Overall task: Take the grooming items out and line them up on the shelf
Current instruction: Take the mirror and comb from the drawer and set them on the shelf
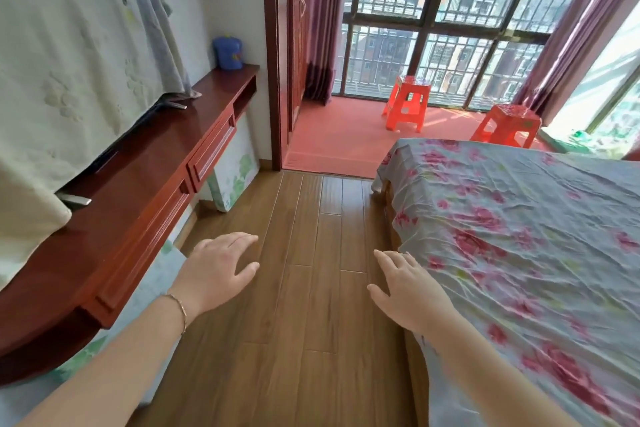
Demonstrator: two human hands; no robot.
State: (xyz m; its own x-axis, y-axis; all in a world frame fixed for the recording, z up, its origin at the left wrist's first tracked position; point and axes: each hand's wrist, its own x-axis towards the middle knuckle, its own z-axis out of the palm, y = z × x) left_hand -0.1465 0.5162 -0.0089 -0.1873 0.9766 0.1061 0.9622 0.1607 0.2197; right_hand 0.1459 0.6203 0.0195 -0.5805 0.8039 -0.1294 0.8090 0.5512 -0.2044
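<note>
A long dark red wooden shelf [145, 163] runs along the left wall. At its far end stands a small blue bag [227, 53], upright against the wall. My left hand [218, 270] hovers over the wooden floor beside the shelf's front edge, palm down, fingers apart, holding nothing. My right hand [407, 291] is stretched out near the bed's corner, also flat and empty. Both hands are far from the blue bag. No loose grooming items are visible.
A cloth-covered television [69, 80] takes up much of the shelf. A bed with a flowered sheet [519, 236] fills the right side. Wooden floor [304, 270] runs between them. Two red plastic stools [408, 102] stand by the barred window. A canvas [235, 170] leans under the shelf.
</note>
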